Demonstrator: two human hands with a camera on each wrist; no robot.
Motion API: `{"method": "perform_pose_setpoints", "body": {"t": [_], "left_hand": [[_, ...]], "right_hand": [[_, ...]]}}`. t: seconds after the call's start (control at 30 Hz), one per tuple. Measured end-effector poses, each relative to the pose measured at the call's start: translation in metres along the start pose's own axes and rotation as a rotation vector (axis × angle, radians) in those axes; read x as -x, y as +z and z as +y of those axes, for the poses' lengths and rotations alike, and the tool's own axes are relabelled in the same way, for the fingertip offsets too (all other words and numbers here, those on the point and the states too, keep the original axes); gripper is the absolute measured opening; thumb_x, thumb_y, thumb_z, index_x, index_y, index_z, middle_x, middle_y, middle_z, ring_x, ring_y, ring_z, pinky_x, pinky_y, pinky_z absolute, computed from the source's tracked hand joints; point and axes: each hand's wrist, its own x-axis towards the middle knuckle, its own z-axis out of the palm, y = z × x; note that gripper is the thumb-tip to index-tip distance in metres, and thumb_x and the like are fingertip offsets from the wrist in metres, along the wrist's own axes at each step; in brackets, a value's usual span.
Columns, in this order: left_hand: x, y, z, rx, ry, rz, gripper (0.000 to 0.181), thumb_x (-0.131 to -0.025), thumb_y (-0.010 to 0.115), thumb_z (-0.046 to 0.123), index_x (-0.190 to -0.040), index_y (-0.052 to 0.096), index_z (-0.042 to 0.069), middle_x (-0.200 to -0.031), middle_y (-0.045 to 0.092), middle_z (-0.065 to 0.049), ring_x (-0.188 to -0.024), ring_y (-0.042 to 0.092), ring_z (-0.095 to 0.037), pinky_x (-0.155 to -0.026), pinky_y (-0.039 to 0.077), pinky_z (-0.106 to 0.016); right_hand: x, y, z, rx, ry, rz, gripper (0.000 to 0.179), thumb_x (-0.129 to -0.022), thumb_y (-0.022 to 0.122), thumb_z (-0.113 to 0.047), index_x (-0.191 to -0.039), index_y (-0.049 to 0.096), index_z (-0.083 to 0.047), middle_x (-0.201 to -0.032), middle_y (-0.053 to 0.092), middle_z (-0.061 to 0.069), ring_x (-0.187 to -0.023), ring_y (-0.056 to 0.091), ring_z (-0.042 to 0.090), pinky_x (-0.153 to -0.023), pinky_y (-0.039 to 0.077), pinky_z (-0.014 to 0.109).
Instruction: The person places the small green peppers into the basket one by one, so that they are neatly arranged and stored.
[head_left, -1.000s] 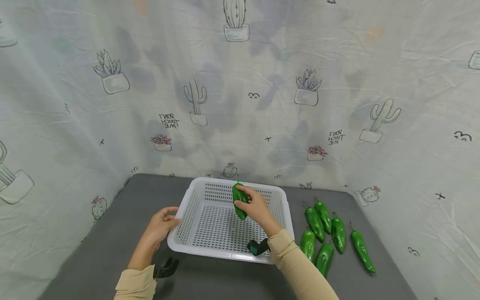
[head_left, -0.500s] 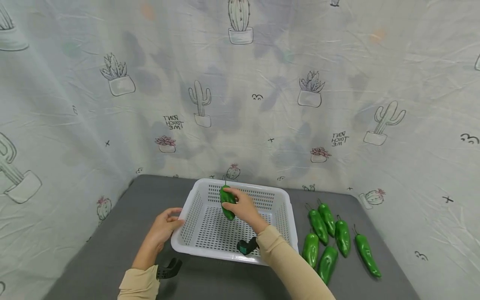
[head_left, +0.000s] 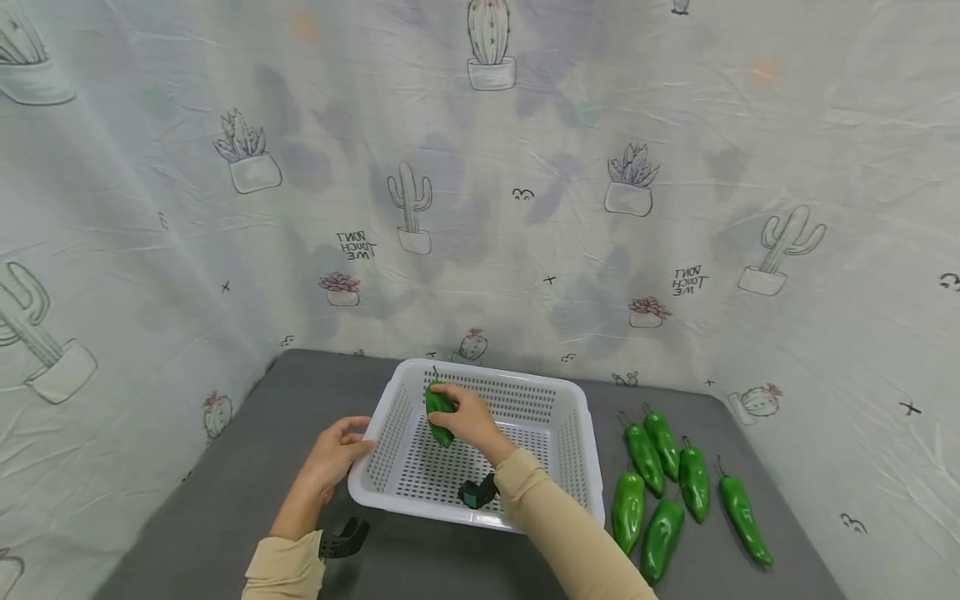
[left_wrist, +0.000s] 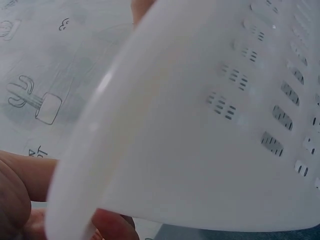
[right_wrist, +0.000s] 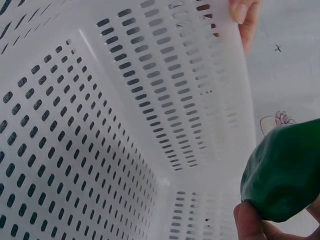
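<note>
My right hand [head_left: 467, 419] grips a green chili pepper [head_left: 438, 408], stem end pointing away, over the left part of a white plastic basket [head_left: 480, 518]. In the right wrist view the blunt end of the pepper [right_wrist: 280, 175] shows close up, with the basket's slotted walls [right_wrist: 165, 90] beyond it. My left hand [head_left: 333, 457] holds the basket's left rim, thumb on top and fingers at the outer side. The left wrist view shows fingers [left_wrist: 30, 185] on both sides of that rim [left_wrist: 95, 125]. No other pepper is visible inside the basket.
Several green peppers [head_left: 663, 537] lie on the grey table [head_left: 247, 467] to the right of the basket, stems mostly pointing away. A pale curtain [head_left: 517, 250] printed with cacti hangs behind and at both sides.
My right hand has carried the pepper leftward over the basket and slightly lower. My left hand stays on the left rim. The whole view has shifted a little.
</note>
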Motion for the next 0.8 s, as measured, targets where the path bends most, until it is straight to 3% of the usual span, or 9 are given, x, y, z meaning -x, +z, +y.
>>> {"method": "perform_pose_setpoints", "body": {"t": [0.33,0.57,0.8], "left_hand": [[0.001,0.001,0.001,0.002,-0.007,0.001,0.044,-0.093,0.055,0.005,-0.135,0.042,-0.002,-0.111,0.061,-0.026,-0.087,0.065,-0.026,-0.069,0.052,-0.038],[0.003,0.003,-0.003,-0.022,0.010,0.016,0.045,-0.093,0.057,0.007,-0.135,0.043,-0.003,-0.109,0.063,-0.025,-0.086,0.065,-0.025,-0.069,0.051,-0.039],[0.002,0.003,-0.004,-0.001,0.033,0.032,0.045,-0.092,0.058,0.005,-0.134,0.044,-0.003,-0.107,0.063,-0.025,-0.086,0.066,-0.027,-0.068,0.052,-0.040]], "right_hand": [[-0.003,0.013,0.000,0.033,0.044,-0.081,0.042,-0.084,0.071,-0.019,-0.125,0.061,-0.017,-0.117,0.062,0.013,-0.097,0.057,0.024,-0.075,0.051,0.038],[-0.005,0.022,0.008,0.023,0.115,-0.088,0.041,-0.080,0.075,-0.017,-0.120,0.065,-0.017,-0.120,0.061,0.018,-0.101,0.057,0.027,-0.076,0.051,0.039],[-0.008,0.026,0.009,0.024,0.118,-0.098,0.043,-0.079,0.074,-0.013,-0.121,0.065,-0.013,-0.119,0.060,0.016,-0.102,0.057,0.026,-0.079,0.051,0.037]]}}
